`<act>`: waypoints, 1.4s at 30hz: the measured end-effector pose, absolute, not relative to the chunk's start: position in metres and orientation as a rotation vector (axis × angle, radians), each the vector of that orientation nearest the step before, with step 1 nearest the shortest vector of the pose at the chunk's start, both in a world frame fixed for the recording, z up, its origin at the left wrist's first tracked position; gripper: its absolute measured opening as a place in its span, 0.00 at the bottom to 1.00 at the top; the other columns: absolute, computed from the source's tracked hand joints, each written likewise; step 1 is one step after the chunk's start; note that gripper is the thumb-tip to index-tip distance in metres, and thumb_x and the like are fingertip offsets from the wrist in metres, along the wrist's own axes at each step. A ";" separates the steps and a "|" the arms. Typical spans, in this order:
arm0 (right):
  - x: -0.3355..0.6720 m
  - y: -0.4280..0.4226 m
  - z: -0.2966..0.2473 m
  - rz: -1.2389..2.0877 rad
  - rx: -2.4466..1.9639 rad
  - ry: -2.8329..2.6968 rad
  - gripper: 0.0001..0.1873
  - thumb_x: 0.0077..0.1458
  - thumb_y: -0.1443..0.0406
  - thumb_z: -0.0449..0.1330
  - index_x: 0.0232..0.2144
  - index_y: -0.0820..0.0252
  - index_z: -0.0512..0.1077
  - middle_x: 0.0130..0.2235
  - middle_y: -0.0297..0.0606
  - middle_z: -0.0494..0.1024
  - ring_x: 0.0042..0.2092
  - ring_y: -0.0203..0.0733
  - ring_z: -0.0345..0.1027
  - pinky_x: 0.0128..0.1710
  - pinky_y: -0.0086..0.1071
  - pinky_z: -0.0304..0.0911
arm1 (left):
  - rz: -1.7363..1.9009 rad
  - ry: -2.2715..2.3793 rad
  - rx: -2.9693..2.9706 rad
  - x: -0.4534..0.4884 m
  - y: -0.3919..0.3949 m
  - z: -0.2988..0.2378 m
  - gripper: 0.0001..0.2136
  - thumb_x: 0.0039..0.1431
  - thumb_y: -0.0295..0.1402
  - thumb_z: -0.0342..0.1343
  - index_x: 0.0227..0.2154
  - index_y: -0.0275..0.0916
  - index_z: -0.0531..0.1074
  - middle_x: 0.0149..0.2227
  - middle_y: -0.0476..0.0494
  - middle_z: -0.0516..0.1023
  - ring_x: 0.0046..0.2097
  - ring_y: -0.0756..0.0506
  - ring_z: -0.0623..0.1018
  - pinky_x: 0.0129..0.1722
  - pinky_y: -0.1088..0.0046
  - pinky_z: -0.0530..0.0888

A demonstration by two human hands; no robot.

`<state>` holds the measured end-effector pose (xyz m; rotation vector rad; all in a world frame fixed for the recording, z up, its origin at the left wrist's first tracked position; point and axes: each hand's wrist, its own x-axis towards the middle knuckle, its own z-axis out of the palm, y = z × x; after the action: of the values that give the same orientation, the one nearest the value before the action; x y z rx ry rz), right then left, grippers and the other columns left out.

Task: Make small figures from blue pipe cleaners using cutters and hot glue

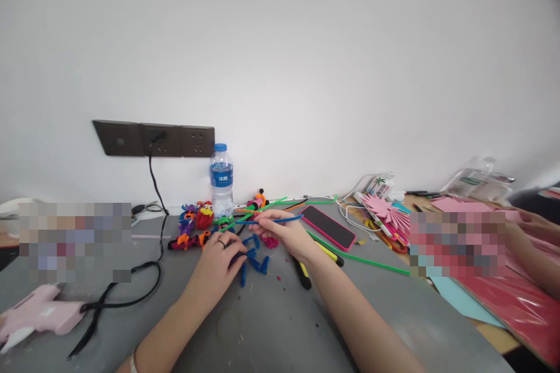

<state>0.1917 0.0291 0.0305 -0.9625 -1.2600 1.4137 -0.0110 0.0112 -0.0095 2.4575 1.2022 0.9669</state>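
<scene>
My left hand [219,262] rests on the grey table [271,326], a ring on one finger, its fingers curled over a bent blue pipe cleaner shape [256,259]. My right hand [280,232] is pinched on a straight blue pipe cleaner [286,220] held just above the table. Green pipe cleaners [262,208] lie crossed behind my hands. Small colourful pipe cleaner figures [195,222] stand to the left of them.
A water bottle [221,180] stands by the wall under a socket strip [153,140] with a black cable [153,271]. A pink-cased phone [328,226], a yellow-black tool [301,273], a pink glue gun [39,315], red and pink paper [516,303]. Another person's hand [531,227] at right.
</scene>
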 end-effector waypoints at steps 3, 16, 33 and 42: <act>0.190 0.027 0.031 1.385 -0.922 -1.293 0.16 0.44 0.57 0.71 0.27 0.61 0.71 0.24 0.30 0.74 0.26 0.32 0.65 0.26 0.26 0.58 | 0.906 1.228 2.394 -0.011 0.011 -0.007 0.06 0.60 0.31 0.55 0.34 0.43 0.78 0.34 0.43 0.80 0.41 0.39 0.75 0.41 0.62 0.69; 0.190 0.028 0.028 1.438 -0.911 -1.252 0.16 0.46 0.56 0.70 0.34 0.59 0.74 0.30 0.35 0.79 0.33 0.39 0.73 0.37 0.32 0.66 | 1.053 1.157 2.040 -0.008 0.010 0.000 0.05 0.56 0.32 0.54 0.31 0.42 0.75 0.30 0.47 0.78 0.33 0.44 0.76 0.34 0.70 0.70; 0.174 0.017 0.037 1.363 -0.925 -1.397 0.15 0.45 0.58 0.71 0.27 0.60 0.71 0.27 0.30 0.73 0.27 0.33 0.66 0.29 0.28 0.60 | 1.235 1.002 1.401 -0.005 0.010 0.011 0.13 0.48 0.42 0.63 0.31 0.38 0.74 0.28 0.48 0.75 0.30 0.47 0.76 0.28 0.73 0.74; 0.168 0.012 0.037 1.502 -0.813 -1.316 0.19 0.45 0.58 0.71 0.24 0.59 0.64 0.32 0.33 0.77 0.30 0.35 0.74 0.31 0.28 0.67 | 1.313 0.911 1.319 -0.004 0.007 0.014 0.12 0.46 0.38 0.66 0.28 0.38 0.73 0.29 0.49 0.73 0.30 0.49 0.75 0.30 0.73 0.75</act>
<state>0.1677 0.0122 0.0370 -0.8131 -1.3161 1.5015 -0.0041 0.0070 0.0145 1.3186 0.9108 1.3125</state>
